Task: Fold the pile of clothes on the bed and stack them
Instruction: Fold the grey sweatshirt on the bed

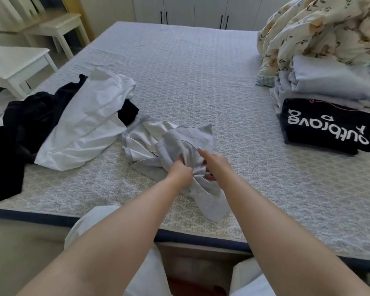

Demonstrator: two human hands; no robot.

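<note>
A crumpled grey garment [186, 142] with a white lining lies near the front edge of the bed [201, 71]. My left hand [181, 170] grips a bunch of its fabric. My right hand [215, 162] holds the same bunch from the right, index finger stretched forward. To the left lies a loose pile: a white garment [88, 124] over dark clothes [26, 122]. At the right sits a folded black shirt [327, 127] with white lettering.
Folded pale blue bedding [329, 84] and a flowered duvet [320, 30] are heaped at the back right. White chairs [15, 63] stand left of the bed. Wardrobe doors [194, 11] line the far wall.
</note>
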